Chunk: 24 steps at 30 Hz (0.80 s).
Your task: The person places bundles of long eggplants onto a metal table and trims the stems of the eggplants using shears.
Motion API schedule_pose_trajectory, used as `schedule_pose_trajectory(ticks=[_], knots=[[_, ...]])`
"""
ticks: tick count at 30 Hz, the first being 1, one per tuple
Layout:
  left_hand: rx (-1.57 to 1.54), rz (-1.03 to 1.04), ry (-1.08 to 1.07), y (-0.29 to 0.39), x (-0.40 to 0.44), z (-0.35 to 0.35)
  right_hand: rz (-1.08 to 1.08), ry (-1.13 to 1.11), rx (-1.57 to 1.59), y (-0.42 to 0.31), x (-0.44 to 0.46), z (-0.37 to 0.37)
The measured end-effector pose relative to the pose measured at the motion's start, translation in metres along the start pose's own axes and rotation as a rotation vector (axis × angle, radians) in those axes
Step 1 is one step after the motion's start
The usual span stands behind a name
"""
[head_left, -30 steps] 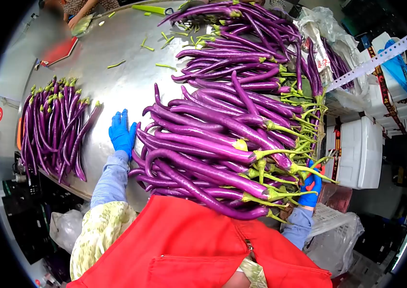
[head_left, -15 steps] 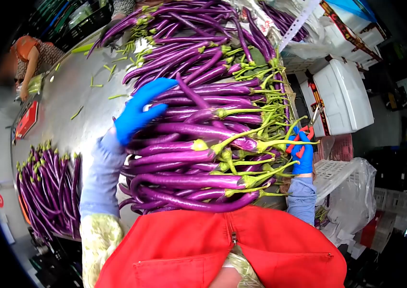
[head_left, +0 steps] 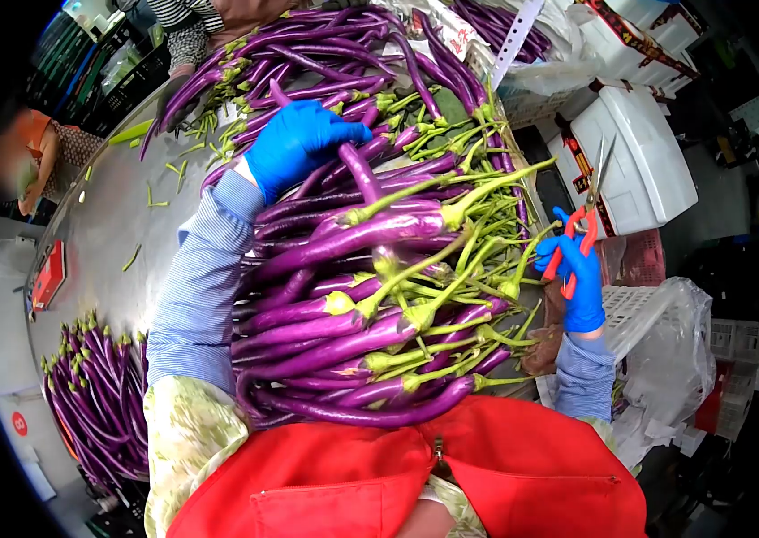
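My left hand (head_left: 299, 148), in a blue glove, is closed round a long purple eggplant (head_left: 359, 172) whose tip sticks out above the fingers. Its lower end runs down over the pile. In my blue-gloved right hand (head_left: 579, 273) is a pair of scissors with red handles (head_left: 588, 231), blades pointing up and apart from the stems. Between my hands lies a heap of long eggplants (head_left: 317, 339), most with their green stems (head_left: 523, 260) toward the right. Several lie across one another.
A sorted bunch of eggplants (head_left: 97, 394) lies at the left on the metal table (head_left: 111, 260), near a red box (head_left: 48, 276). Cut stem pieces (head_left: 157, 199) are scattered there. White foam boxes (head_left: 630, 161) and a plastic-lined crate (head_left: 657, 332) stand right. Other people work at the far side.
My left hand has moved up and right and closed round an eggplant. My right hand has lifted the scissors slightly, blades now more upright. Some stems in the pile have shifted.
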<state>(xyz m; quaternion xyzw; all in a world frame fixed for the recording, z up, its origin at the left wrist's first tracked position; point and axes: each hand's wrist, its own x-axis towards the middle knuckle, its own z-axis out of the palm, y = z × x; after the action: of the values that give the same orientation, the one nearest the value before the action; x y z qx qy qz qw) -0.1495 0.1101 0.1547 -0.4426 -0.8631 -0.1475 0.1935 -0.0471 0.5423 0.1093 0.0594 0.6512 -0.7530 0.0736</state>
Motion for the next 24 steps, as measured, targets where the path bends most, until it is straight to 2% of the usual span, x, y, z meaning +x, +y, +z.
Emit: schedule_pose_trajectory(ticks=[1, 5, 8, 11, 14, 16, 17, 20, 21, 22, 24], knots=[[0.016, -0.001, -0.002, -0.004, 0.002, -0.003, -0.004, -0.037, -0.055, -0.007, 0.000, 0.003], [-0.028, -0.098, -0.275, 0.024, -0.001, 0.001, -0.015, -0.104, -0.134, -0.014, 0.004, 0.007], [-0.543, -0.109, -0.305, 0.068, -0.020, 0.022, -0.097, -0.106, -0.187, -0.005, 0.010, 0.003], [-0.106, -0.179, -0.480, 0.100, -0.007, -0.029, -0.048, -0.116, -0.122, -0.013, 0.003, 0.006], [0.239, -0.153, -0.281, 0.098, -0.020, -0.065, -0.041, -0.096, -0.178, -0.015, 0.003, 0.002], [0.504, -0.203, -0.289, 0.128, -0.011, -0.104, -0.071, -0.089, -0.173, -0.014, 0.003, -0.002], [0.387, -0.341, -0.451, 0.143, -0.011, -0.119, -0.082, -0.083, -0.186, -0.015, 0.001, -0.002], [-0.441, -0.417, -0.334, 0.129, -0.052, -0.074, -0.048, -0.101, -0.227, -0.020, -0.001, -0.003], [-0.496, -0.409, -0.482, 0.128, -0.061, -0.062, -0.046, -0.100, -0.230, -0.020, 0.000, -0.003], [-0.533, -0.519, -0.574, 0.132, -0.070, -0.057, -0.045, -0.098, -0.233, -0.020, 0.001, -0.002], [-0.746, -0.622, -0.686, 0.132, -0.065, -0.080, -0.131, -0.103, -0.250, -0.025, 0.003, -0.002]])
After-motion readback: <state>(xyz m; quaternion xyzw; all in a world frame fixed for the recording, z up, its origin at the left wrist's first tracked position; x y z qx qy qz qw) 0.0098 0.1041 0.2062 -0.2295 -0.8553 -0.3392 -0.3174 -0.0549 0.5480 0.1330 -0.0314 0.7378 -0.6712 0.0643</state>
